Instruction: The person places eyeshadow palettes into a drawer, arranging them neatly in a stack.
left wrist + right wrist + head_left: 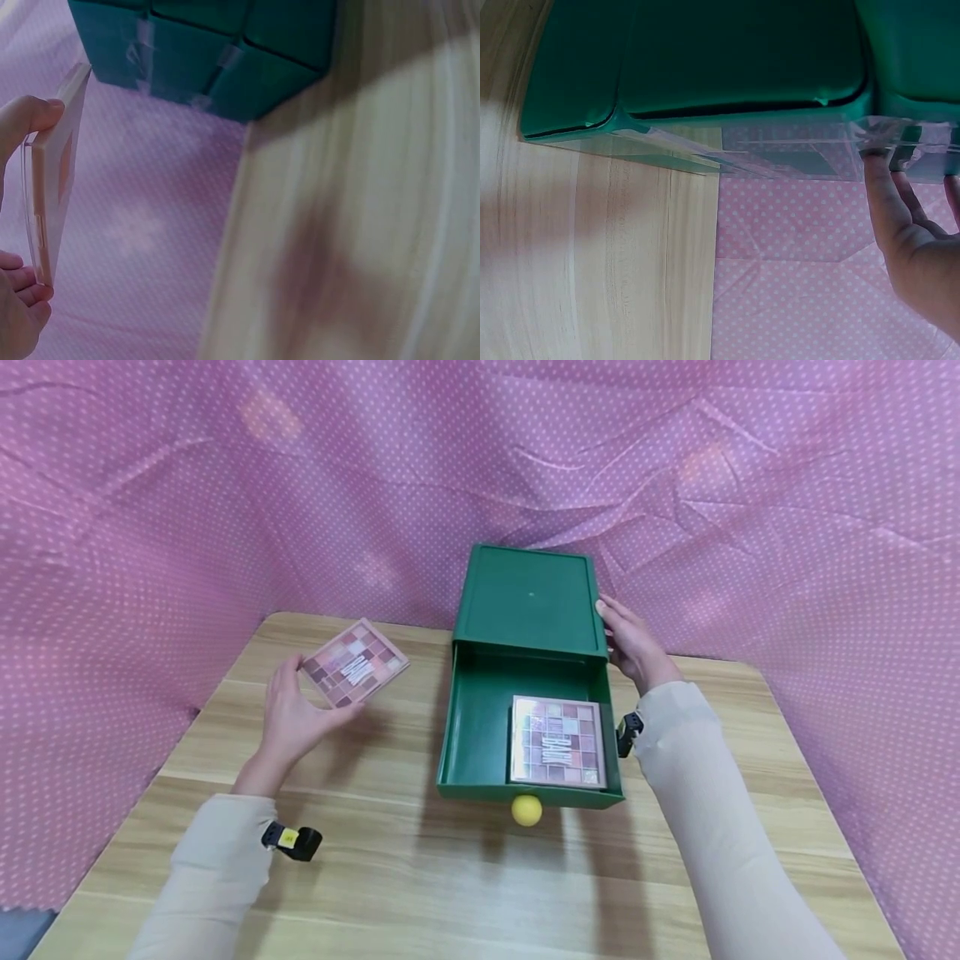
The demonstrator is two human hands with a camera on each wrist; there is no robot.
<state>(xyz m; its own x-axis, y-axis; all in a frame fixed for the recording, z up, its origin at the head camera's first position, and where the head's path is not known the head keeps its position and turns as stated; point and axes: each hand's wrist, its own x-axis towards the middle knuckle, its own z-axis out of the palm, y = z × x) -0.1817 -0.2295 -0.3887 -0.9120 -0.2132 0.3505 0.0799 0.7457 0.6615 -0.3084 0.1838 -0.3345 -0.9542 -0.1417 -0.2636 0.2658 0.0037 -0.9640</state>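
Observation:
My left hand (295, 710) grips an eyeshadow palette (356, 663) by its edges, thumb at one side and fingers at the other. The palette is raised over the left of the table, and the left wrist view shows it edge-on (56, 172). To the right stands a green drawer box (531, 597) with its drawer (480, 718) pulled out toward me. A second palette (558, 742) lies in the drawer's right half. With extended fingers, my right hand (633, 639) touches the right side of the box; in the right wrist view its fingertips (875, 155) meet clear plastic there.
A yellow ball-shaped knob (527, 811) sticks out from the drawer front. Under everything is a wood-grain table (360, 877). Pink dotted cloth (375, 485) hangs behind the table and along both sides.

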